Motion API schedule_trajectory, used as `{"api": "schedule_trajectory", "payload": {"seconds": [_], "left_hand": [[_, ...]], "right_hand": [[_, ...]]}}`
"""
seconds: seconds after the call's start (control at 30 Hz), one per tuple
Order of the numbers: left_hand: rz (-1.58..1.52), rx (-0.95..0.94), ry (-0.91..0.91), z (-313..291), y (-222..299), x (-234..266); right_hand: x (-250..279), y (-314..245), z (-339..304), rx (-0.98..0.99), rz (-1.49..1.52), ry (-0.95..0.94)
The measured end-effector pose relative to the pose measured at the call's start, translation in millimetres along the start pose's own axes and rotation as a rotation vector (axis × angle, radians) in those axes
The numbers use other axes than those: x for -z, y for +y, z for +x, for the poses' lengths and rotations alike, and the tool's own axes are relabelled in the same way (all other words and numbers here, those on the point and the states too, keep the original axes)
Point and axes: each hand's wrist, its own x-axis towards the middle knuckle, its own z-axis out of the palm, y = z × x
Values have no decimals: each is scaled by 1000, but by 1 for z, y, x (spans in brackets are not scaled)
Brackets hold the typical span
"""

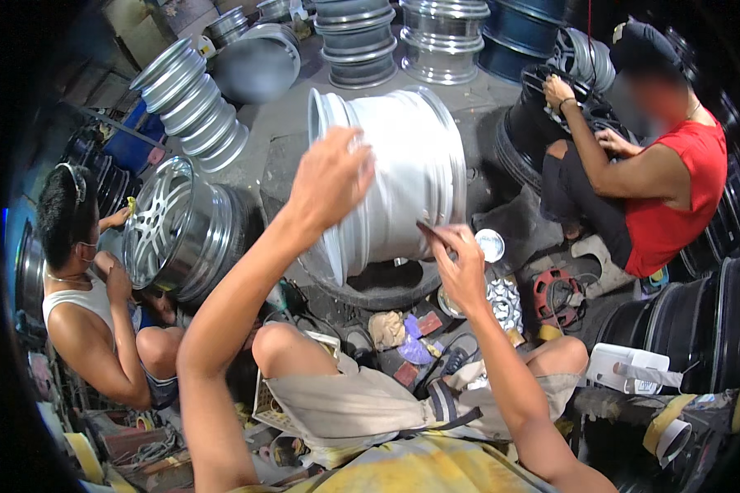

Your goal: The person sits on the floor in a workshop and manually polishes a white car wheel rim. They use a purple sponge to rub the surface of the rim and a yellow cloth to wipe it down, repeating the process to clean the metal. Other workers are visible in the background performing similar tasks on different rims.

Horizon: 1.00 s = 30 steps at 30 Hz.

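The pale silver wheel rim (403,164) lies on its side in front of the person, apparently resting on a dark tyre (362,297) laid flat, set back from the tyre's near edge. The hands are apart. The right hand (462,261) pinches a thin dark piece (427,233) between thumb and fingers, at the lower right of the barrel; the left hand (330,177), blurred, is raised with bent fingers before the left flange, and I cannot tell whether it touches the metal or holds anything.

The handwork looks under way rather than finished, to judge by the dark piece at the surface. The side in view is an even, pale grey with no plain border between done and undone, so the share left cannot be read; the underside and inside are hidden.

Just beyond the tyre's right edge stands a small white-topped tub (490,245); off its near edge lie crumpled tan paper (386,330) and a purple cloth (417,347). Farther out, a co-worker in white (99,312) sits at a spoked wheel (158,218) on the left, and another in red (674,201) handles a dark wheel on the right
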Motion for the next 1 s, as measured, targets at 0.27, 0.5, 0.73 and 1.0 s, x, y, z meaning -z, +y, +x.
{"api": "schedule_trajectory", "payload": {"seconds": [0.27,0.5,0.73,1.0], "left_hand": [[-386,890,322,75,-56,-53],[-358,799,407,43,-36,-54],[-405,732,514,17,-22,-45],[-431,771,505,19,-15,-44]], "right_hand": [[-62,-26,62,309,-177,145],[-67,-35,58,241,-215,163],[-82,-46,58,298,-292,202],[-81,-47,48,308,-272,124]]}}
